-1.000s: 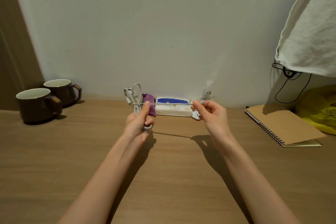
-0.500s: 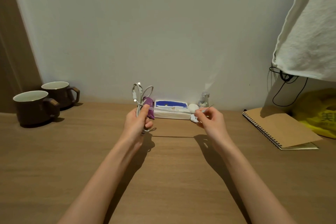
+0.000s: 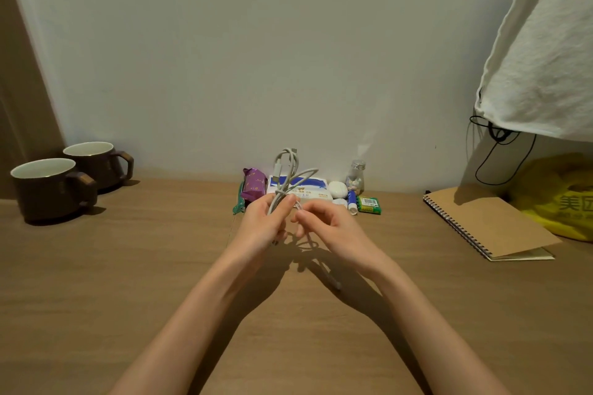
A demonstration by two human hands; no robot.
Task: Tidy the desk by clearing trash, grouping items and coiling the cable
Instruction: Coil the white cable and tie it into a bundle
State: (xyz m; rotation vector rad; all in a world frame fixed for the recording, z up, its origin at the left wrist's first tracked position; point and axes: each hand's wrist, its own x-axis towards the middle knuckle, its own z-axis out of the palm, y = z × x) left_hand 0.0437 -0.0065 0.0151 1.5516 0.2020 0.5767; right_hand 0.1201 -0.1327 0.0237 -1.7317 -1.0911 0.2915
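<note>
At the far left of a wooden desk (image 3: 128, 266), two dark brown mugs (image 3: 51, 192) are standing side by side near the wall. In the middle, the left hand (image 3: 261, 224) is gripping a bundled white cable (image 3: 285, 173), with thumb and curled fingers closing round the gathered strands. The loops are rising above the fist, and one plug is showing at the top. Just beside the left thumb, the right hand (image 3: 333, 228) is pinching a single strand of the same cable between thumb and fingertips. The loose tail is hanging down between the two hands and trailing onto the desk.

Behind the hands, a green clip (image 3: 239, 204), a purple packet (image 3: 254, 186), a blue and white tissue pack (image 3: 313, 189), a small glass bottle (image 3: 355, 178) and a green battery pack (image 3: 369, 204) are sitting in a row against the wall. Farther right, a spiral notebook (image 3: 487, 224) is lying beside a yellow plastic bag (image 3: 558, 202), under a hanging white cloth (image 3: 545, 58).
</note>
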